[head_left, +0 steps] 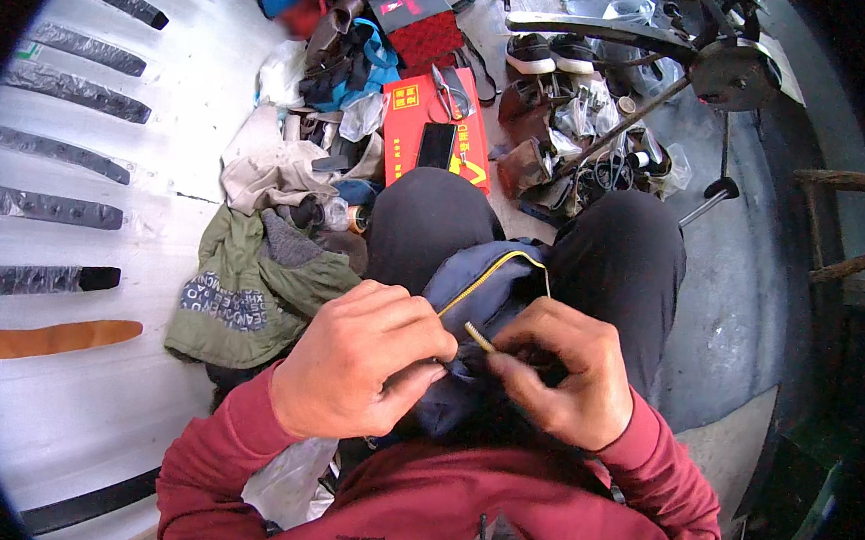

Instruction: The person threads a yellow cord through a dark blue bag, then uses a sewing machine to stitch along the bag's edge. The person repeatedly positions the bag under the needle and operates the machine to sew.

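A dark blue cloth piece [497, 287], seemingly a garment, lies across my lap with a gold-toothed zipper [492, 274] curving along it. My left hand [361, 360] is closed in a pinch at the cloth's near part, where one row of zipper teeth runs behind its fingers. Just to the right, my right hand [571, 368] grips a short end of the zipper between thumb and fingers, its gold teeth sticking out toward the left hand. A small gap separates the two hands. What lies inside the left fingertips is mostly hidden.
Beyond my knees a red box [402, 127] carries a phone [436, 146] and scissors [447, 92]. A green jacket [250, 292] lies left. Dark shoes [531, 52], bags and boots crowd the far right beneath a metal stand [610, 32]. Wrapped strips [56, 209] line the pale left surface.
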Tool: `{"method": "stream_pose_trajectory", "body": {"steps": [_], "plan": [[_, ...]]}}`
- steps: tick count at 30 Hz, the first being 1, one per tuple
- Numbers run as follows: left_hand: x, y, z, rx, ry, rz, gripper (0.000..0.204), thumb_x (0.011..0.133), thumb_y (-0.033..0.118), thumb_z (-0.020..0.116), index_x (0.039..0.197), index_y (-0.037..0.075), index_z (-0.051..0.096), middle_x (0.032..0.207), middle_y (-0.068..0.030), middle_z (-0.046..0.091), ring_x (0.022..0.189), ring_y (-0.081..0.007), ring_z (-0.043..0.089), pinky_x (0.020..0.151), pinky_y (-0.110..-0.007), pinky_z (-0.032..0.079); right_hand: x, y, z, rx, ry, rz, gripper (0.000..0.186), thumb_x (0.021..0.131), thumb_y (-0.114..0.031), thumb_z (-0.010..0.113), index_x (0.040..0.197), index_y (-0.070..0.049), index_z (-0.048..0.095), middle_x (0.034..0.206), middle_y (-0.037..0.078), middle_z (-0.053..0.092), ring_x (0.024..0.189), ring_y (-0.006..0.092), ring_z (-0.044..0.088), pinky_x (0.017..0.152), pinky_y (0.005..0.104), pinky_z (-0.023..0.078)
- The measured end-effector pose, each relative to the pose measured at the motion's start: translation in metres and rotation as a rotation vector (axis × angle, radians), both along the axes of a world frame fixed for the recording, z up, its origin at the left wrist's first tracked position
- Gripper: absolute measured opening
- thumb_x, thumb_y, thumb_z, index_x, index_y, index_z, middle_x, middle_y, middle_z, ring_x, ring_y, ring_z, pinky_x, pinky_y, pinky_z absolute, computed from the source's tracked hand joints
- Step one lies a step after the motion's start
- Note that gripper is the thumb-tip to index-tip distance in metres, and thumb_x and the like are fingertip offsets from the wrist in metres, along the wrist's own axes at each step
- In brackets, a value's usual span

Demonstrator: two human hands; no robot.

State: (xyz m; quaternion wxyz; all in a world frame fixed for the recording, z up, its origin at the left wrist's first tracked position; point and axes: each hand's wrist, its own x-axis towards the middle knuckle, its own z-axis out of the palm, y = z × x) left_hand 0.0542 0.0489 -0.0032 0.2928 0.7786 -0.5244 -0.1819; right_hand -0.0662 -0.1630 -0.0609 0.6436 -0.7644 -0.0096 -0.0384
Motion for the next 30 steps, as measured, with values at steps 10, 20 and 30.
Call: {"method": "stream_pose_trajectory", "body": {"steps": [10,20,30], "plan": [[-0.012,-0.007,-0.011,-0.119,-0.019,0.055,0.022,0.066,-0.001,0.078,0.085,0.007,0.071,0.083,-0.0071,0.066,0.074,-0.0284,0.061,0.068,-0.039,0.047,-0.003,-0.024,0.006,0.634,0.293,0.236,0.007,0.094,-0.006,0.074,0.096,0.0,0.071,0.091,0.003,0.068,0.083,0.0111,0.062,0.076,0.0274,0.05],[-0.031,-0.004,-0.029,-0.2,-0.131,0.106,0.024,0.063,0.001,0.083,0.081,0.008,0.069,0.088,-0.0074,0.065,0.076,-0.0315,0.061,0.073,-0.044,0.052,0.0,-0.016,0.0,0.366,0.332,0.168,0.008,0.092,-0.006,0.075,0.094,-0.001,0.07,0.096,0.006,0.065,0.09,0.0124,0.061,0.081,0.0277,0.049],[-0.041,0.001,-0.043,-0.289,-0.188,0.099,0.029,0.068,0.0,0.084,0.089,0.01,0.067,0.093,-0.0076,0.067,0.083,-0.0321,0.065,0.09,-0.054,0.056,-0.005,-0.003,0.008,0.15,0.267,0.073,0.012,0.09,-0.005,0.076,0.098,0.002,0.07,0.087,0.008,0.07,0.08,0.012,0.065,0.074,0.0276,0.052]]}}
